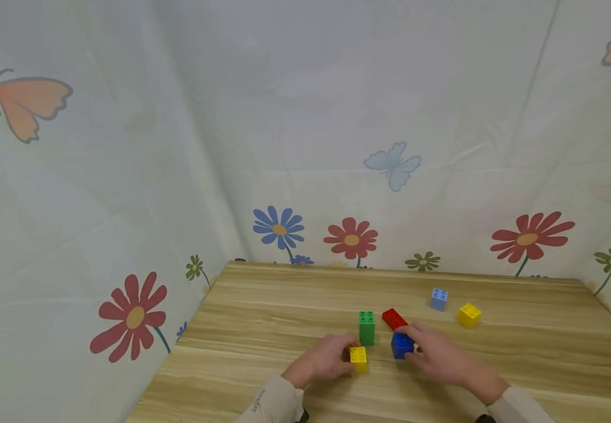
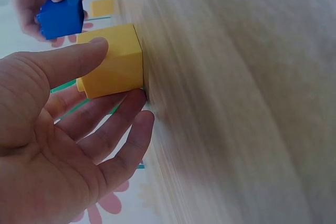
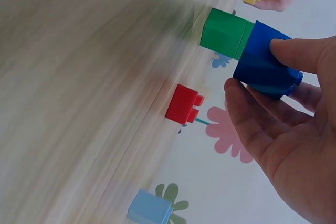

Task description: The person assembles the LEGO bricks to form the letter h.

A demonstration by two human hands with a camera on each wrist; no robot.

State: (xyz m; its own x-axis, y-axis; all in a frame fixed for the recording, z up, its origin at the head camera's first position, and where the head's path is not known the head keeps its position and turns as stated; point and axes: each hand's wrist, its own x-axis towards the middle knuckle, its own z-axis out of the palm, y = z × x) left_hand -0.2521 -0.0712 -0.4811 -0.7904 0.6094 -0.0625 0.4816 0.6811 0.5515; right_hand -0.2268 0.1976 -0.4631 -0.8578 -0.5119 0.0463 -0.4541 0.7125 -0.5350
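At the lower centre of the head view, we see the left hand (image 1: 331, 356) pinching a square-topped yellow plastic brick (image 1: 358, 360) between thumb and fingers. To its right, the right hand (image 1: 440, 355) pinches a dark blue plastic brick (image 1: 402, 346) — slightly higher in the frame, we find a tall green plastic brick (image 1: 366, 332) and an oblong red plastic brick (image 1: 393, 319). Farther right, a light blue plastic brick (image 1: 439, 300) and a second yellow plastic brick (image 1: 469, 315) sit on the wood-grained table (image 1: 274, 305).

Yellow blocks (image 1: 358, 361), green block (image 1: 366, 330), red block (image 1: 393, 319), dark-blue block (image 1: 401, 348), pale-blue block (image 1: 439, 300); the bench (image 1: 263, 311) is streaked tan, the cloth (image 1: 295, 106) flowered.
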